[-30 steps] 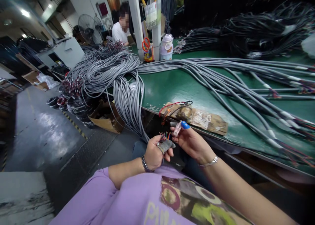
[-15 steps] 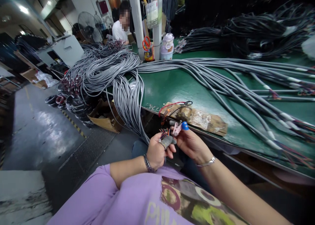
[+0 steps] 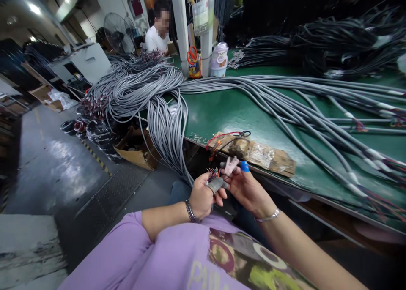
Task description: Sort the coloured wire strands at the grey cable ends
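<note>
My left hand is closed round the end of a grey cable, its thumb in a grey finger cot, and a fan of thin coloured wires sticks up from the fist. My right hand, with a blue cot on one fingertip, pinches a small pale connector just right of those wire ends. Both hands hover in front of the green table's near edge, above my lap.
Long grey cables lie across the table and spill in a heap over its left end. A worn taped board with red and black wires lies near the edge. A pillar, scissors cup and jar stand behind; a person sits far back.
The view has shifted slightly. My right hand has lifted the connector a little and turned it beside the wire ends; my left hand keeps its hold.
</note>
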Tool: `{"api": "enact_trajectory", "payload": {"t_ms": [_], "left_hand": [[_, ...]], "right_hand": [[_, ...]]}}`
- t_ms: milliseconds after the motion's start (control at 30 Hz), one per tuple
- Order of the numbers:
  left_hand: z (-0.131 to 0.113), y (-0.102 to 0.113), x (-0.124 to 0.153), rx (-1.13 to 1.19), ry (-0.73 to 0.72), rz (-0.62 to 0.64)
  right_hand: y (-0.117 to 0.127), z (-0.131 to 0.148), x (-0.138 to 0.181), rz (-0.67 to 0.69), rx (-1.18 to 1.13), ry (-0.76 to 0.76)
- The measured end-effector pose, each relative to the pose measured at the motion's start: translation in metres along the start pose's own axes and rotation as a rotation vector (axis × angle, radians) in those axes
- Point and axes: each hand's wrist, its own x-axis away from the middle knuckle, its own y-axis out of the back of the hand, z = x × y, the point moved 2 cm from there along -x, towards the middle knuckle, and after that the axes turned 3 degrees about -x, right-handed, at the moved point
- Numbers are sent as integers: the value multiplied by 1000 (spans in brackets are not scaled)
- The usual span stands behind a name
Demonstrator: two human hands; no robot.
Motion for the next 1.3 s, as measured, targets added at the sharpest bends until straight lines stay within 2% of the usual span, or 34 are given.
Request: {"api": "enact_trajectory", "payload": {"t_ms": [100, 300, 400, 567, 700, 800, 900, 1100, 1300], "left_hand": [[2, 6, 3, -26, -1, -1], [6, 15, 9, -161, -68, 29], [8, 17, 9, -175, -109, 44], [9, 20, 9, -56, -148, 50], [9, 22, 9, 40, -63, 129], [6, 23, 10, 2, -8, 243], [-1, 24, 12, -112, -64, 303], [-13, 28, 11, -173, -238, 207], [-8, 19, -1, -121, -286, 191]], "right_hand": [[2, -2, 14, 13, 120, 15], [-9, -2, 33, -37, 437, 172], [-12, -1, 34, -58, 477, 217], [-8, -3, 33, -89, 414, 217], [-10, -6, 32, -54, 268, 129], [-13, -8, 31, 19, 156, -4], [-11, -8, 28, 55, 121, -71], [5, 3, 8, -26, -8, -87], [-7, 14, -10, -53, 36, -21]]}}
